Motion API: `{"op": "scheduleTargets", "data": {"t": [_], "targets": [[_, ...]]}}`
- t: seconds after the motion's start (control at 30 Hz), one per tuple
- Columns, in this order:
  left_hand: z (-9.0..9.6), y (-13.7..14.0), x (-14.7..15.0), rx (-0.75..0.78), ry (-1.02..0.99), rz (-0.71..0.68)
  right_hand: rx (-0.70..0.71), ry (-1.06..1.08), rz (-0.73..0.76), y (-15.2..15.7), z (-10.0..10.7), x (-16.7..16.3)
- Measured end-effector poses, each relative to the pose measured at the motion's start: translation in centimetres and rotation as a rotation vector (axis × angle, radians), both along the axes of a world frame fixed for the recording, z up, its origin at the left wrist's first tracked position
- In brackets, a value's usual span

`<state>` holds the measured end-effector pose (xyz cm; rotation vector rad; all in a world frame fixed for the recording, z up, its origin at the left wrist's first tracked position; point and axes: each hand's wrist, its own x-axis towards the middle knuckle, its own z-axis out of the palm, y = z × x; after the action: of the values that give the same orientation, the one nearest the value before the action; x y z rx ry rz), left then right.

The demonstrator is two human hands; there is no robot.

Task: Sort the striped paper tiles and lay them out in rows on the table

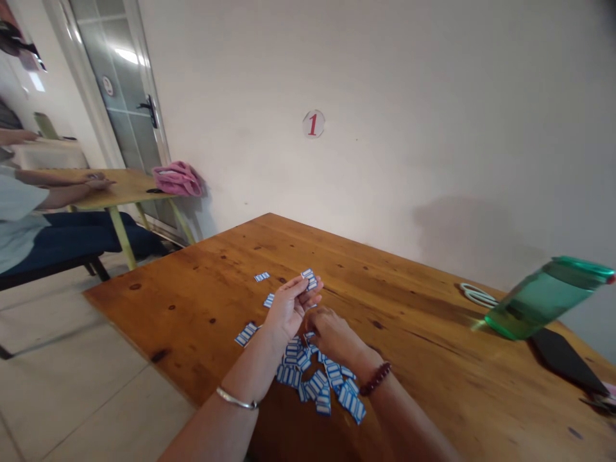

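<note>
While brown wood with dark knots makes up the surface (202, 282), a plain pale wall (433, 128) goes up behind it, with a round sign (314, 124) that shows a red number 1. Toward the right end of the surface are a see-through green bottle (541, 301), a white cord (477, 295) and a flat black thing (568, 362). Off to the left, a person in a white top (19, 199) sits at another table (129, 185). A pink cloth (178, 178) lies on that table, near a door (115, 83) with a black handle (152, 112).

The left hand (289, 309) is up over the surface, pinching a small piece (309, 279) between its thumb and fingers. Just beside it, the right hand (335, 333) is low, with its fingers curled by a messy pile (316, 385). I cannot tell if the right hand holds anything. The pile sits on the surface between the two arms. A few loose pieces (247, 333) lie to the left of the pile.

The pieces are small and flat, blue and white with stripes. In the pile they overlap and point many ways.
</note>
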<state>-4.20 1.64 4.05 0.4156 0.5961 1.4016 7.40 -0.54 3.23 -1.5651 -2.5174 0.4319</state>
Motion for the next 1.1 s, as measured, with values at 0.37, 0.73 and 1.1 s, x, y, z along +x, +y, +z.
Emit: {"op": "scheduleTargets", "data": {"t": [0.37, 0.73, 1.1], "targets": [[0.0, -0.2, 0.2, -0.003, 0.013, -0.003, 0.075, 0.211, -0.123, -1.7, 0.1, 2.0], [-1.1, -1.9, 3.5, 0.165, 0.448, -0.146, -0.09, 1.235, -0.464, -3.4, -0.9, 7.1], [-1.8, -2.1, 4.9, 0.187, 0.624, -0.276, 0.148, 1.102, -0.507, -2.9, -1.3, 6.1]]}}
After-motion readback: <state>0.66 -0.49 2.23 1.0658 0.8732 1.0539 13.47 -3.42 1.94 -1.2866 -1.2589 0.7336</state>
